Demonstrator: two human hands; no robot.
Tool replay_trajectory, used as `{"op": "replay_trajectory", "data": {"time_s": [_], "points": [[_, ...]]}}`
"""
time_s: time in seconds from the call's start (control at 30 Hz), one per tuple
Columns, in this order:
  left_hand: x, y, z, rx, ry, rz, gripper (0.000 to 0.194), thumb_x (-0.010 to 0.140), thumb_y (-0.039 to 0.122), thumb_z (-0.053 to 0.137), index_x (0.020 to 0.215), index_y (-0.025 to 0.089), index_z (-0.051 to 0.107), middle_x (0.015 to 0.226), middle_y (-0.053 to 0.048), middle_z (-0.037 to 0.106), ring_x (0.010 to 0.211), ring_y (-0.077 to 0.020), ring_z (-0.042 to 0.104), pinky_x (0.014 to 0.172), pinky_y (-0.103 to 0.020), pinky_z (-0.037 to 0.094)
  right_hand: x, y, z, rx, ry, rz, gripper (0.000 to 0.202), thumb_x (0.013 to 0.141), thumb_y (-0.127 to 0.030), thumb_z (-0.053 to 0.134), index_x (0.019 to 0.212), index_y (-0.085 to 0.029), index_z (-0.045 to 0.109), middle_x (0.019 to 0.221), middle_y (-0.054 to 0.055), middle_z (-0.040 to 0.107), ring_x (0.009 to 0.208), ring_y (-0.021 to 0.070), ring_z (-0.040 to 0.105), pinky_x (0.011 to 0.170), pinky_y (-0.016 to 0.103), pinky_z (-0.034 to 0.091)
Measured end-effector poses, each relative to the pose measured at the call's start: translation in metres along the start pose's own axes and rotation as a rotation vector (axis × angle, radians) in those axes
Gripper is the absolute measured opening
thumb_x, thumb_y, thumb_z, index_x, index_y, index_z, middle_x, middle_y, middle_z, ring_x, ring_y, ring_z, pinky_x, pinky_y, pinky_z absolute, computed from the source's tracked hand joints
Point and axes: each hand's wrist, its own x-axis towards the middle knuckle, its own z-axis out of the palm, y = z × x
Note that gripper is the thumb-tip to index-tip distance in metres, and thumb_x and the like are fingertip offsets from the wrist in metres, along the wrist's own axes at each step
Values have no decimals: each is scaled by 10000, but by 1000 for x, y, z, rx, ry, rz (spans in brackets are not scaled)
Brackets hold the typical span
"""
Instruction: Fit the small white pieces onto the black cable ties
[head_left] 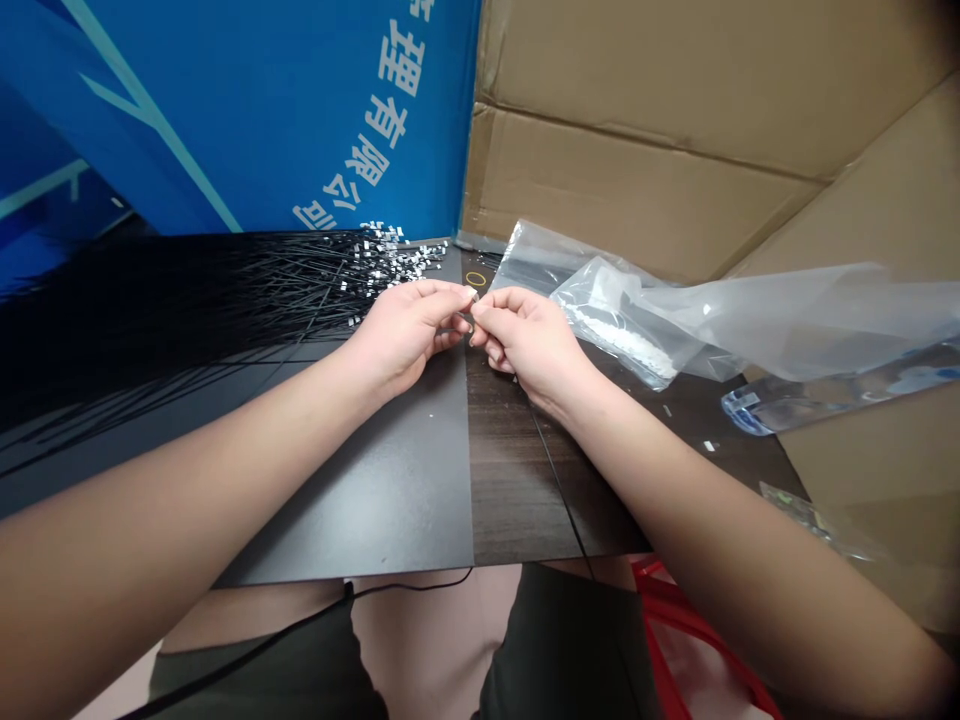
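Since our left grip (pixel 412 330) and right grip (pixel 531 340) pinch something we can't make out, let's hold steady and not snag the black cord (pixel 560 487).

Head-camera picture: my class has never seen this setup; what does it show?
There is no machine here. A camera worn on the head looks forward and down at the person's bare left hand and right hand. On the dark tabletop, a bundle of thin black strands with white tips lies to the left, and clear plastic bags lie to the right. The hands come together, fingertips pinched; anything held is too small to make out. A single black strand runs from beneath the right hand toward the near edge.
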Motion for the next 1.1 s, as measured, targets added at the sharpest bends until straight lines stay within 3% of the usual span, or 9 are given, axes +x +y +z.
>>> {"op": "replay_trajectory", "data": {"time_s": [0.97, 1.03, 1.1], "points": [[-1, -1, 2, 157, 22, 127, 119, 789, 155, 771, 691, 146, 703, 668, -37, 674, 619, -114, 622, 654, -266, 497, 0, 4, 0, -61, 21, -19, 169, 887, -89, 615, 757, -196, 618, 620, -18, 647, 464, 55, 437, 432, 213, 290], [-1, 0, 2, 150, 26, 117, 134, 794, 159, 763, 684, 143, 688, 658, -33, 660, 607, -113, 614, 650, -269, 502, 0, 3, 0, -70, -2, -9, 150, 912, -134, 644, 775, -193, 630, 655, -7, 670, 471, 60, 472, 419, 214, 322], [0, 2, 0, 130, 24, 87, 136, 800, 154, 751, 690, 142, 672, 649, -25, 644, 607, -114, 613, 662, -276, 520, 0, 2, -2, -79, -39, 12, 139, 934, -225, 695, 807, -185, 654, 726, 22, 711, 528, 85, 565, 453, 228, 433]]}}
